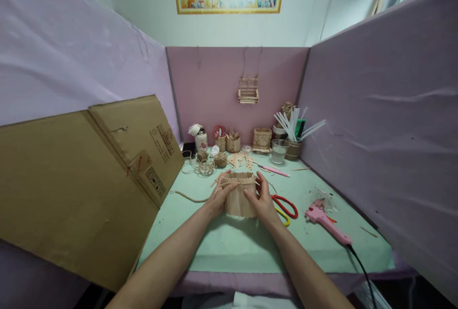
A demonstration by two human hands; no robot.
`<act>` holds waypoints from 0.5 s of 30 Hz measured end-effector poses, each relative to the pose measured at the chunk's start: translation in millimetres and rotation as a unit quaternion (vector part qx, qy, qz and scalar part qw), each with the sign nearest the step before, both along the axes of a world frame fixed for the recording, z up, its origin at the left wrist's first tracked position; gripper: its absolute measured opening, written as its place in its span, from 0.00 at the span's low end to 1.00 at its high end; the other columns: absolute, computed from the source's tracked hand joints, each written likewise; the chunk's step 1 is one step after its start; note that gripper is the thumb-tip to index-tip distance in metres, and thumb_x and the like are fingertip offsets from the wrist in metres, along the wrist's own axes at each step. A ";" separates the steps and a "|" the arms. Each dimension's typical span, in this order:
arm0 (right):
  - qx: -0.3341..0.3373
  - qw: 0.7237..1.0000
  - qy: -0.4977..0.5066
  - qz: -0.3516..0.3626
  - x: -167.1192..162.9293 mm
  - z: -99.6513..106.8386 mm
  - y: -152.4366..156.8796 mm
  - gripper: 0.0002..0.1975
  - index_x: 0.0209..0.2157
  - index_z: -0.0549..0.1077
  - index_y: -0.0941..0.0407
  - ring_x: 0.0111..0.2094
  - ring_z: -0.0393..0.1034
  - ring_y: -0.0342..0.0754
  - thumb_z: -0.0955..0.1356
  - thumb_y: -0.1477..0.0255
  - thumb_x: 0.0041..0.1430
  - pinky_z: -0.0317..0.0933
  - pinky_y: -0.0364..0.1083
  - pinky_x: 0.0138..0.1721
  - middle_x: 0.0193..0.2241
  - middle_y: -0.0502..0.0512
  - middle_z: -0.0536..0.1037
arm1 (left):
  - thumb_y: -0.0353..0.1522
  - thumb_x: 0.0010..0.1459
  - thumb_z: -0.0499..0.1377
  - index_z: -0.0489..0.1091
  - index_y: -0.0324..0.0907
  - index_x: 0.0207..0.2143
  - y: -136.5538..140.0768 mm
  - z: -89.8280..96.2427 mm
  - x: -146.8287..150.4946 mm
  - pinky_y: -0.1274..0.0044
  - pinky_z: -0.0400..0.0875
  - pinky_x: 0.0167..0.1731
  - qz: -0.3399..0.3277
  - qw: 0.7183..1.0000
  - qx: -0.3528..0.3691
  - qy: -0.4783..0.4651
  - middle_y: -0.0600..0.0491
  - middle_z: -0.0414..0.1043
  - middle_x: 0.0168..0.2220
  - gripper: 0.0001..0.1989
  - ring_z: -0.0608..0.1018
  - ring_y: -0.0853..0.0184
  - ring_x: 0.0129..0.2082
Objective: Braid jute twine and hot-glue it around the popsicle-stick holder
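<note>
Between my two hands is a small wooden container made of popsicle sticks [240, 201], with scalloped edges at top and bottom and twine near its rim. My left hand [221, 195] is closed on its left side, thumb on the front near the rim. On the right side, my right hand [264, 199] grips it with the thumb on the front wall and the fingers at the side. A length of twine [189, 198] trails over the table to the left. Scissors with red and yellow handles [286, 208] lie just right of my right hand.
A pink glue gun [327, 223] lies at right, its cord running off the front edge. Behind are loose sticks [243, 159], twine balls [220, 159], a pink pen-like tool [275, 171] and a clear cup [279, 151]. A cardboard sheet [89, 180] leans at left.
</note>
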State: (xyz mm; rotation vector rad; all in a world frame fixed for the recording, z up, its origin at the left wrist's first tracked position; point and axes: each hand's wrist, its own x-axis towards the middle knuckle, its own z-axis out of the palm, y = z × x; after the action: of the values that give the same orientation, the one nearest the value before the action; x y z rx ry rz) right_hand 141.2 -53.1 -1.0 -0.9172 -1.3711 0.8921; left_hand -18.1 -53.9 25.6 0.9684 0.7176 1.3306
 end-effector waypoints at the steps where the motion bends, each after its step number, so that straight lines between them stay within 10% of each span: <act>1: 0.021 0.999 -0.018 -0.029 -0.6 -0.6 -0.6 0.39 0.63 0.53 0.52 0.58 0.63 0.58 0.70 0.57 0.55 0.62 0.61 0.56 0.60 0.66 0.62 | 0.37 0.46 0.70 0.58 0.47 0.59 0.8 -0.7 0.4 0.66 0.67 0.51 0.012 1.000 -0.001 -0.002 0.46 0.74 0.51 0.39 0.76 0.58 0.48; 8: 0.263 0.934 -0.171 -0.168 -1.2 9.2 -13.9 0.26 0.60 0.61 0.51 0.59 0.60 0.55 0.67 0.67 0.62 0.58 0.60 0.59 0.57 0.62 0.64 | 0.38 0.47 0.69 0.58 0.46 0.58 1.3 -0.7 3.1 0.67 0.68 0.52 0.037 0.999 -0.023 -0.008 0.46 0.72 0.52 0.38 0.76 0.58 0.49; 15: 0.287 0.920 -0.210 -0.167 2.9 13.6 -16.0 0.22 0.60 0.64 0.51 0.55 0.65 0.54 0.64 0.71 0.65 0.63 0.57 0.56 0.54 0.61 0.68 | 0.38 0.43 0.72 0.57 0.47 0.59 -4.6 4.0 1.5 0.66 0.68 0.51 0.010 0.999 -0.034 0.010 0.45 0.70 0.54 0.43 0.75 0.56 0.50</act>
State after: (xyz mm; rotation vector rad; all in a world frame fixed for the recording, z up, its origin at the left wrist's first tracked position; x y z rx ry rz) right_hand 144.1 -69.1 12.6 -0.8627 -1.6490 0.0048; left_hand -16.6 -58.4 29.5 0.9238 0.7847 1.3071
